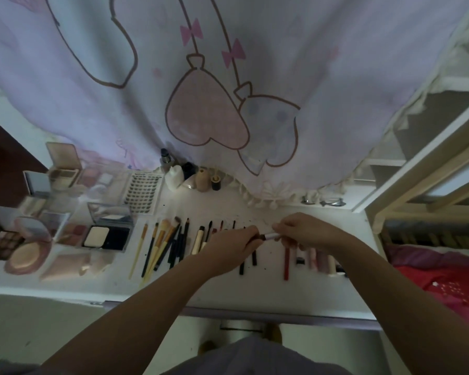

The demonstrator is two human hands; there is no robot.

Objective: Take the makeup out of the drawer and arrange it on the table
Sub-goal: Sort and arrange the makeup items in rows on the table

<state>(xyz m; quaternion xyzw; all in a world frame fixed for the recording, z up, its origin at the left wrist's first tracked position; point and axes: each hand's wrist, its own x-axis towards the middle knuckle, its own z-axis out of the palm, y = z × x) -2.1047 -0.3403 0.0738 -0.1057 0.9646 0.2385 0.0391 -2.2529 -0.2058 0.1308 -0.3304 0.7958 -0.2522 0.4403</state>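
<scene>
Gripping a slim pencil (266,236), both hands (lash card (142,191) reads "NOVO").

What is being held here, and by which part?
A slim makeup pencil: left hand grips its dark end, right hand pinches its silvery end.

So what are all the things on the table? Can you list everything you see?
table: one, white, across the middle
curtain: one, pale lilac with pink heart balloons, hanging behind the table
palettes and compacts: a blurred cluster too hard to count, pink, beige and black, left side
lash tray: one, white with dark rows, behind the brushes
small bottles: about five, white, black and tan, at the back
brushes and pencils: a row, yellow and black handles, centre
red pencil: one, red, right of centre
pink tubes: several, pale pink, right side
slim pen: one, dark with silver end, held in the hands
left hand: grips the pen's dark end
right hand: pinches the silver end
</scene>
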